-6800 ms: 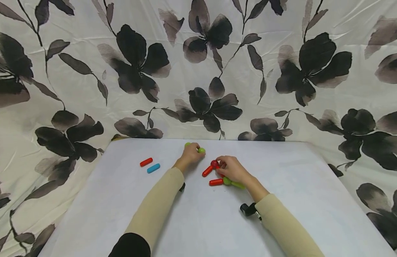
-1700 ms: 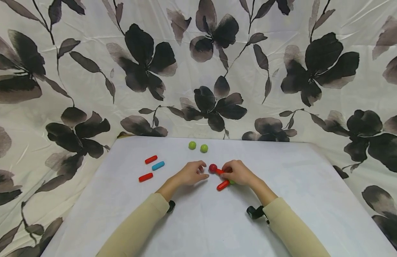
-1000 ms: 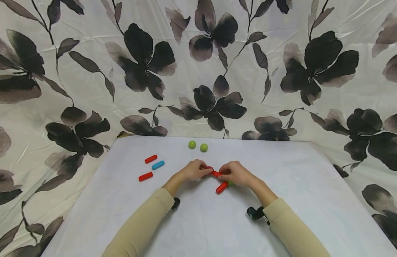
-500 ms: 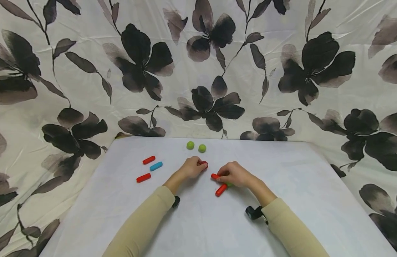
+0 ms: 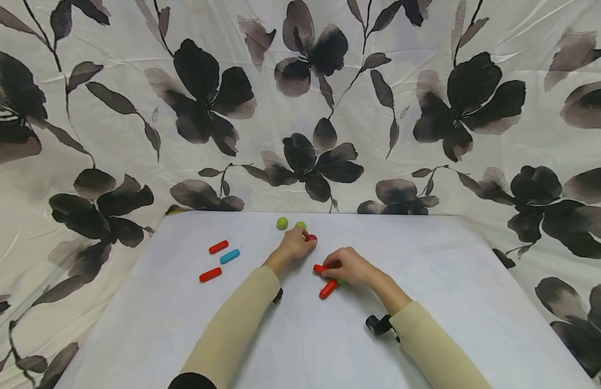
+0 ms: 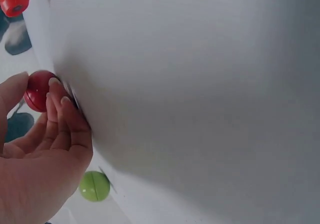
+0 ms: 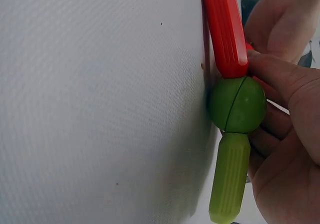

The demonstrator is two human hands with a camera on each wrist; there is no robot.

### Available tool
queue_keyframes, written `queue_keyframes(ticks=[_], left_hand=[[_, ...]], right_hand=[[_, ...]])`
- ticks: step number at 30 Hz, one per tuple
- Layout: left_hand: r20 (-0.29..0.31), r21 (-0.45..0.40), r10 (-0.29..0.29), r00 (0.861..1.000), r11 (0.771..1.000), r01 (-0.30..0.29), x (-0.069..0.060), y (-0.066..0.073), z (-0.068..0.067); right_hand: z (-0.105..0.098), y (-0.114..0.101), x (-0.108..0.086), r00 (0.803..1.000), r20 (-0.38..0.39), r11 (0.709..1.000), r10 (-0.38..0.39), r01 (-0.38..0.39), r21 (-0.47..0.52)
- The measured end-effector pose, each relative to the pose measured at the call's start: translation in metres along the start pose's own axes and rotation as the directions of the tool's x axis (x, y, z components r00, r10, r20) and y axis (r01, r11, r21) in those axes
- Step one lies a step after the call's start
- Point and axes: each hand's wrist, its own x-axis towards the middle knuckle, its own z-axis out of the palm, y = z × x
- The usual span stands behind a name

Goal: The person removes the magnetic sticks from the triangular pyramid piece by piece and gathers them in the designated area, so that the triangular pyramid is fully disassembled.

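My left hand [image 5: 294,244] pinches a red ball [image 6: 37,91] between thumb and fingertips near the table's far edge. Beside it sit two green balls [image 5: 282,223], one partly covered by this hand in the head view. Over the middle of the table, my right hand [image 5: 351,266] grips a red rod [image 5: 319,268] whose far end sticks out past the fingers. Just below those fingers, a second red rod [image 7: 227,33] meets a green ball [image 7: 237,105], and a light green rod [image 7: 230,179] extends from its other side.
Left of the hands lie two loose red rods [image 5: 210,275] with a blue rod [image 5: 229,256] between them. A white cloth covers the table [image 5: 149,324]. Behind it hangs a floral curtain [image 5: 261,124].
My left hand set down green balls at the back, then pulled the red ball off the red rod and carried it toward them. A second red rod now lies at left.
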Motion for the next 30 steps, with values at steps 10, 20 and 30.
queue_keyframes(ticks=[10, 20, 30], left_hand=[[0.052, -0.001, 0.081, 0.995, 0.997, -0.081, -0.014, -0.009, -0.007], [0.274, 0.010, 0.226, 0.935, 0.971, -0.238, -0.044, -0.024, -0.019], [0.327, 0.005, 0.268, 0.906, 0.959, -0.285, -0.053, -0.015, -0.013]], right_hand=[[0.004, 0.000, 0.000, 1.000, -0.022, 1.000, 0.007, -0.008, -0.004], [0.002, 0.001, -0.006, 1.000, -0.023, 1.000, 0.018, -0.018, 0.012], [-0.018, -0.006, -0.026, 0.999, -0.026, 0.995, 0.021, -0.023, -0.098]])
